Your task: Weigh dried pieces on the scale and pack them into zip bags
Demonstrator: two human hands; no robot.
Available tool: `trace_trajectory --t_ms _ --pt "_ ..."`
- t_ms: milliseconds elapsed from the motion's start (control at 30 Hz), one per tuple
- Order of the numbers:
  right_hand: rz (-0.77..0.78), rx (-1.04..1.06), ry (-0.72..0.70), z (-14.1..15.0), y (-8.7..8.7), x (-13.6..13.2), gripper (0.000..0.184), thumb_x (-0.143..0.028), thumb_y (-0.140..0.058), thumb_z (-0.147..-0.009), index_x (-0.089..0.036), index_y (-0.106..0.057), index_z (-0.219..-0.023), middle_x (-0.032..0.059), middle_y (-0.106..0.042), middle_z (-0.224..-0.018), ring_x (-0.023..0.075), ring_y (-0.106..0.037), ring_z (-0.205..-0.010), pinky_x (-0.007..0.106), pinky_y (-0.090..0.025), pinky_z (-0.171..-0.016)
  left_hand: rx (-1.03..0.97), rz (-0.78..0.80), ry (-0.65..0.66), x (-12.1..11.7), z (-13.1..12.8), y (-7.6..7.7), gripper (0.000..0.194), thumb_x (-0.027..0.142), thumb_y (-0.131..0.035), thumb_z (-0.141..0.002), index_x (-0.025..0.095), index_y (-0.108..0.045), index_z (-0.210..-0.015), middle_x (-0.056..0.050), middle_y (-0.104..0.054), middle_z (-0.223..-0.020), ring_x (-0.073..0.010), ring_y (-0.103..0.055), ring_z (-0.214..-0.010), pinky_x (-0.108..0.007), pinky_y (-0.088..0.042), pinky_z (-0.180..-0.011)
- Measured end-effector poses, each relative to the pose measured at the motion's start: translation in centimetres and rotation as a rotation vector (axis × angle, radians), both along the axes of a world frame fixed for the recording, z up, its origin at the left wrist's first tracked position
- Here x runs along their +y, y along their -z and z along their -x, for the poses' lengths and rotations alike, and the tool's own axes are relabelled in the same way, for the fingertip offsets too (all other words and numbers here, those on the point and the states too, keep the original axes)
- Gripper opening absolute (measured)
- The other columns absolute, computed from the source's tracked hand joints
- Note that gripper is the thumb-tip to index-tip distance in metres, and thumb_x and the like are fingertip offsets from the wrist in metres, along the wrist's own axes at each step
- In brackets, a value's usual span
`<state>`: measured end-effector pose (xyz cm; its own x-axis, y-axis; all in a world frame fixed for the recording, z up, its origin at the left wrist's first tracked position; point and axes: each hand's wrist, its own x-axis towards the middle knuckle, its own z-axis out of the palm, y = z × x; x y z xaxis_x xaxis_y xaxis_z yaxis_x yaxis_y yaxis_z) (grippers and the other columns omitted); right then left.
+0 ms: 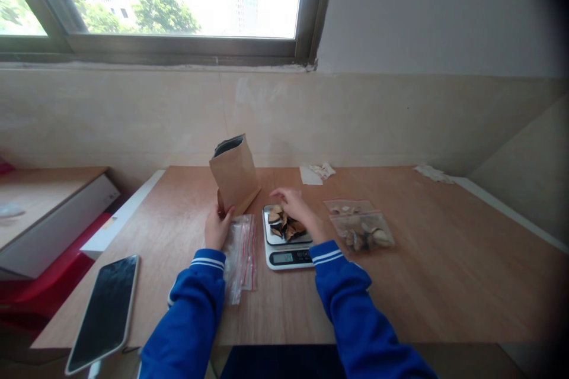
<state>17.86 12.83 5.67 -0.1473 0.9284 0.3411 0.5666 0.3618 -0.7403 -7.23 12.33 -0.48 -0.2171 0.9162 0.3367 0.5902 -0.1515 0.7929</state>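
Observation:
My left hand (217,228) is closed around the lower left corner of a brown kraft paper bag (235,177), which is tilted with its top open. Over the back of a white kitchen scale (274,260) is my right hand (291,204), fingers drawn together and pointing left; what they hold, if anything, is hidden. Brown and dark dried slices (284,226) lie heaped on the scale's plate, just below that hand. Empty clear zip bags (237,266) with red seals lie flat between my left forearm and the scale.
Right of the scale lie clear zip bags (364,231) with dried pieces inside. A tablet (105,308) with a cable rests at the table's left edge. White paper (310,175) and a crumpled tissue (325,170) are by the wall. Another table (53,201) stands at left.

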Motion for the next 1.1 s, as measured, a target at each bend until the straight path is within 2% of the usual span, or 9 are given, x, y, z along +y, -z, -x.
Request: trace_trajectory --t_ms 133,267,400,567,633,700,867,967,1100 --pt "-0.111 -0.006 0.028 -1.3 -1.4 -1.7 0.032 -0.006 -0.041 -0.082 -0.02 -0.068 -0.092 0.0054 -0.069 -0.1 0.0193 -0.06 -0.098 0.039 -0.042 -0.092 0.044 0.014 -0.042 -0.3 -0.2 -0.5 0.045 0.056 -0.057 -0.076 0.016 -0.058 -0.098 -0.01 -0.067 -0.091 -0.0256 -0.063 -0.083 -0.037 -0.046 -0.074" --pt "-0.244 0.181 0.131 -2.8 -1.3 -4.7 0.029 -0.012 -0.039 -0.084 -0.018 -0.066 -0.088 0.0061 -0.066 -0.091 0.0187 -0.06 -0.09 0.032 -0.046 -0.082 0.137 -0.037 -0.17 -1.1 -0.5 -1.2 0.042 0.053 -0.057 -0.078 0.019 -0.057 -0.102 -0.011 -0.065 -0.1 -0.0311 -0.058 -0.1 -0.047 -0.037 -0.091" --pt "-0.267 0.284 0.291 -3.9 1.5 -8.8 0.025 -0.018 -0.041 -0.086 -0.019 -0.065 -0.081 0.0055 -0.065 -0.085 0.0197 -0.06 -0.085 0.032 -0.045 -0.079 0.192 -0.168 -0.23 -2.1 -0.8 -2.1 0.044 0.046 -0.059 -0.078 0.018 -0.052 -0.111 -0.012 -0.061 -0.112 -0.0312 -0.055 -0.106 -0.049 -0.032 -0.096" --pt "-0.237 0.334 0.466 -4.5 6.1 -14.1 0.022 -0.021 -0.044 -0.085 -0.021 -0.063 -0.073 0.0035 -0.062 -0.077 0.0203 -0.058 -0.076 0.033 -0.045 -0.072 0.051 -0.355 -0.279 -4.4 -0.6 -4.1 0.041 0.045 -0.058 -0.08 0.017 -0.052 -0.11 -0.011 -0.058 -0.111 -0.0222 -0.059 -0.088 -0.037 -0.045 -0.081" --pt "-0.21 0.342 0.479 -4.7 7.1 -15.6 0.022 -0.022 -0.045 -0.086 -0.021 -0.063 -0.071 0.003 -0.061 -0.074 0.0202 -0.057 -0.073 0.032 -0.044 -0.068 0.031 -0.322 -0.24 -6.0 -0.4 -4.8 0.033 0.045 -0.055 -0.082 0.019 -0.054 -0.103 -0.008 -0.059 -0.102 -0.0185 -0.058 -0.076 -0.033 -0.047 -0.069" --pt "-0.18 0.342 0.468 -4.8 7.4 -16.6 0.022 -0.023 -0.046 -0.086 -0.021 -0.063 -0.072 0.0029 -0.06 -0.073 0.0201 -0.056 -0.071 0.032 -0.043 -0.066 0.102 -0.177 -0.087 -7.9 -0.3 -4.8 0.026 0.044 -0.051 -0.084 0.022 -0.057 -0.096 -0.004 -0.061 -0.09 -0.0167 -0.057 -0.067 -0.032 -0.047 -0.064" --pt "-0.151 0.322 0.442 -4.8 7.0 -17.3 0.023 -0.021 -0.045 -0.086 -0.022 -0.063 -0.072 0.0028 -0.06 -0.073 0.0201 -0.056 -0.07 0.032 -0.044 -0.066 0.235 0.098 0.135 -11.8 -0.3 -2.4 0.031 0.051 -0.062 -0.072 0.024 -0.059 -0.085 -0.005 -0.058 -0.083 -0.0206 -0.058 -0.067 -0.038 -0.051 -0.067" --pt "-0.155 0.309 0.429 -4.7 6.8 -17.2 0.023 -0.02 -0.044 -0.087 -0.022 -0.063 -0.072 0.003 -0.06 -0.073 0.02 -0.056 -0.07 0.032 -0.044 -0.067 0.276 0.172 0.165 -12.4 -0.4 -1.1 0.029 0.048 -0.067 -0.065 0.023 -0.056 -0.076 -0.006 -0.058 -0.078 -0.0243 -0.06 -0.072 -0.041 -0.05 -0.07" --pt "-0.169 0.293 0.415 -4.6 6.9 -17.2 0.024 -0.02 -0.044 -0.087 -0.022 -0.062 -0.071 0.0032 -0.061 -0.074 0.0195 -0.057 -0.072 0.032 -0.044 -0.068 0.289 0.218 0.237 -11.9 -0.4 -1.3 0.022 0.043 -0.054 -0.075 0.025 -0.048 -0.064 -0.003 -0.056 -0.064 -0.0223 -0.056 -0.062 -0.037 -0.046 -0.064"
